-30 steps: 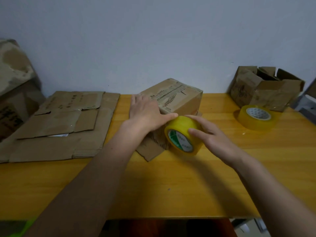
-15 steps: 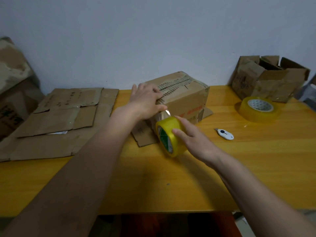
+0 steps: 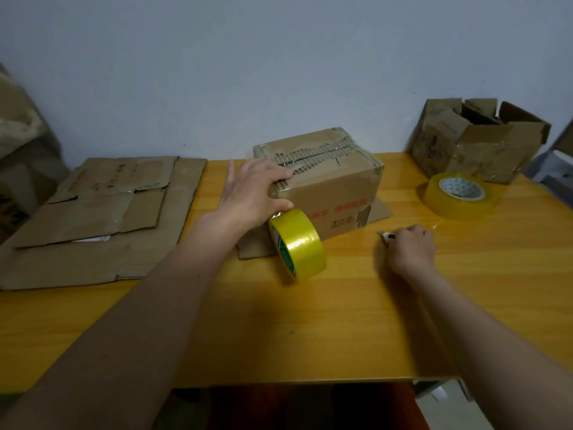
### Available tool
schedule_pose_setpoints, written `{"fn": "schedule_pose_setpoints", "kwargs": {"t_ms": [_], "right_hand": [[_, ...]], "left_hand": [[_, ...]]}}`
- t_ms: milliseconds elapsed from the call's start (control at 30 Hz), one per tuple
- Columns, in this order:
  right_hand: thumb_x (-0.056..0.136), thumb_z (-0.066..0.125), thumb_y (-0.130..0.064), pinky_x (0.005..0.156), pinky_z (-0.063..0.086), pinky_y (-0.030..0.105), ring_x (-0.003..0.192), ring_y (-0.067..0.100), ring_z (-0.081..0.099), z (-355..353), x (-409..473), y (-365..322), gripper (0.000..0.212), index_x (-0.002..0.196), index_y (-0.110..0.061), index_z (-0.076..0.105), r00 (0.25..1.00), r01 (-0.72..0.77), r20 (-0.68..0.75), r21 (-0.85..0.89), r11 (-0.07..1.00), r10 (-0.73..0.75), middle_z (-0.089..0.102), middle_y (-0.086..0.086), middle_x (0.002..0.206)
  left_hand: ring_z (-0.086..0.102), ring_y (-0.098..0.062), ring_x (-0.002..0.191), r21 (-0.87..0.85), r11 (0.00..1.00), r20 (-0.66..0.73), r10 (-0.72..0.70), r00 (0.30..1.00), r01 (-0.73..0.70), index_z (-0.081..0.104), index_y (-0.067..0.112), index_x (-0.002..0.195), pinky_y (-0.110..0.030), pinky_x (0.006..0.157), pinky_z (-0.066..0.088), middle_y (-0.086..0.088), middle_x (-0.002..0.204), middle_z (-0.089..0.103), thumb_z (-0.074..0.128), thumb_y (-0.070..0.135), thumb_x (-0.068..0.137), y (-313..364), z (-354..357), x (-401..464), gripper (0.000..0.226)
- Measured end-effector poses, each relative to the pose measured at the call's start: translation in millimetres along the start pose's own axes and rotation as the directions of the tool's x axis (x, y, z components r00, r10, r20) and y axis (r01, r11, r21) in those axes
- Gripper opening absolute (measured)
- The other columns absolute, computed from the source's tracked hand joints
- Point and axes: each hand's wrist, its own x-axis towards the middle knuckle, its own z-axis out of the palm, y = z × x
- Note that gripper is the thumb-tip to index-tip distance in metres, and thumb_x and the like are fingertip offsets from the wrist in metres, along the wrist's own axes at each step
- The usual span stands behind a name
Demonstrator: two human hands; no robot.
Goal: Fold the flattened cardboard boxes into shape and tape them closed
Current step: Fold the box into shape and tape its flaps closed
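Observation:
A folded cardboard box stands on the wooden table near the wall. My left hand presses on its near left corner, thumb on the tape end. A yellow tape roll stands on edge by that corner, its strip still joined to the box. My right hand is on the table to the right of the box, fingers curled round a small white cutter whose tip shows at the left.
Flattened cardboard boxes lie stacked at the left. A second, wider tape roll lies flat at the right. Behind it sits an open, crumpled box. More cardboard leans at the far left edge.
My right hand let go of the tape roll and moved right to the cutter, closing on it. The roll now stands alone by the box. My left hand stayed on the corner.

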Motion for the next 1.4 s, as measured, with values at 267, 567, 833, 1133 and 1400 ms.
{"fn": "schedule_pose_setpoints", "kwargs": {"t_ms": [267, 567, 833, 1133, 1400], "right_hand": [[0.079, 0.073, -0.005, 0.071, 0.050, 0.035, 0.088, 0.025, 0.062, -34, -35, 2, 0.014, 0.080, -0.018, 0.066, 0.924, 0.156, 0.204, 0.573, 0.805, -0.324, 0.068, 0.004, 0.093], [0.083, 0.070, -0.006, 0.080, 0.041, 0.014, 0.090, 0.009, 0.055, -94, -72, -97, 0.022, 0.103, -0.016, 0.068, 0.708, 0.648, -0.342, 0.663, 0.375, -0.618, 0.063, 0.003, 0.102], [0.089, 0.064, -0.012, 0.070, 0.038, 0.010, 0.086, 0.005, 0.051, -74, -61, -113, 0.020, 0.106, -0.020, 0.058, 0.723, 0.658, -0.303, 0.578, 0.484, -0.621, 0.055, -0.008, 0.099], [0.083, 0.066, -0.003, 0.070, 0.046, 0.042, 0.084, 0.026, 0.055, -81, -61, -117, 0.019, 0.091, -0.012, 0.051, 0.587, 0.803, -0.341, 0.360, 0.475, -0.734, 0.057, 0.005, 0.094], [0.089, 0.057, 0.000, 0.060, 0.044, 0.043, 0.073, 0.034, 0.052, -90, -66, -115, 0.025, 0.086, -0.016, 0.038, 0.483, 0.872, -0.308, 0.085, 0.482, -0.820, 0.048, 0.010, 0.095]], "left_hand": [[0.019, -0.009, 0.143, -0.063, 0.994, 0.093, 0.097, 0.991, -0.091, 0.051, 0.039, 0.135, -0.049, 0.119, -0.004, 0.019, 0.143, 0.044, 0.078, 0.036, 0.076, -3, -7, 6, 0.064], [0.022, -0.020, 0.141, -0.420, 0.898, 0.060, -0.120, 0.991, 0.134, 0.044, 0.037, 0.141, -0.037, 0.117, 0.024, -0.001, 0.152, 0.024, 0.087, 0.019, 0.067, 6, -2, -4, 0.088], [0.064, -0.031, 0.104, -0.841, 0.256, 0.332, -0.453, 0.828, 0.477, 0.067, 0.014, 0.102, -0.047, 0.097, 0.050, -0.008, 0.103, 0.069, 0.069, 0.024, 0.088, -4, 28, -46, 0.018], [0.056, -0.022, 0.084, -0.835, 0.392, 0.126, -0.548, 0.827, 0.387, 0.061, 0.019, 0.081, -0.039, 0.075, 0.046, -0.007, 0.097, 0.065, 0.051, 0.022, 0.096, 10, 42, -40, 0.018], [0.060, -0.028, 0.097, -0.819, 0.392, 0.160, -0.547, 0.822, 0.420, 0.059, 0.021, 0.079, -0.043, 0.080, 0.048, -0.008, 0.106, 0.064, 0.049, 0.022, 0.096, 12, 36, -41, 0.020]]}}
